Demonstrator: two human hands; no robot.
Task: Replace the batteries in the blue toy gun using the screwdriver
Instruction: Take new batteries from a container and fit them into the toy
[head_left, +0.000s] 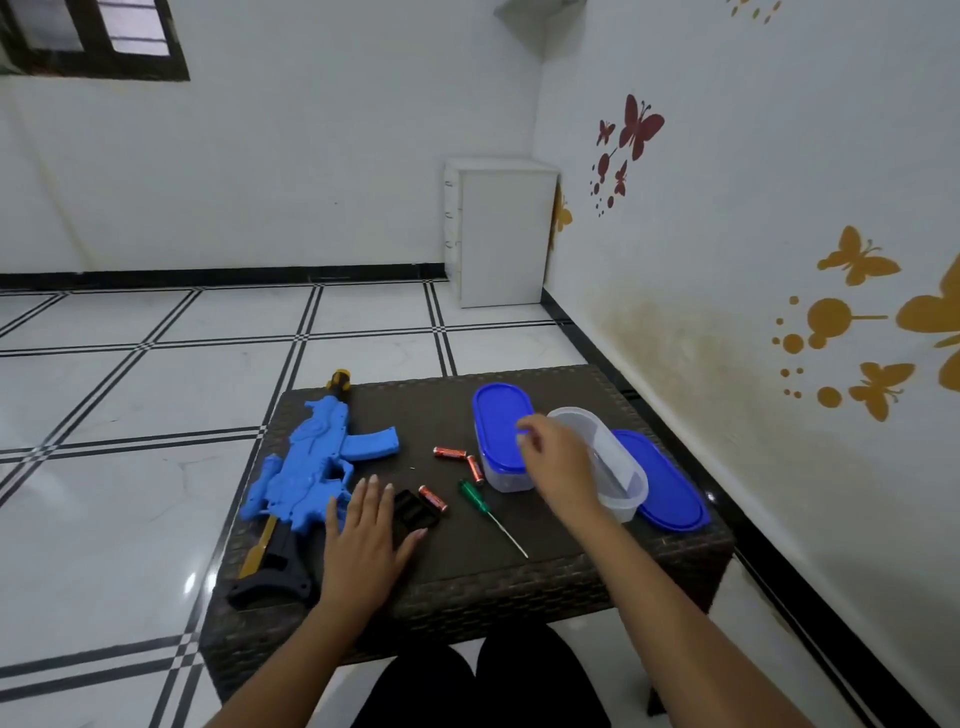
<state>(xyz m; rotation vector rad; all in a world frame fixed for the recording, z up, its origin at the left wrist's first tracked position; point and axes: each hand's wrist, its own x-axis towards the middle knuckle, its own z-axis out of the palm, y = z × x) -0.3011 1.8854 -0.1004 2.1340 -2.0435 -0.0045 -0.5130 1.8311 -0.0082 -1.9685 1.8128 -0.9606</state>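
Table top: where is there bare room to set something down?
Free: the far strip of the table between the toy gun and the lidded container; the near edge below the screwdriver. Crowded: the middle, with batteries, black cover and both hands.

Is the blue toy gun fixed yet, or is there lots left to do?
About halfway. Done: the small black battery cover is off, and three orange batteries lie loose on the dark woven table. In hand: the right hand reaches over the blue-lidded plastic box; the left hand rests flat beside the blue toy gun. Left: batteries in, cover screwed on with the green-handled screwdriver.
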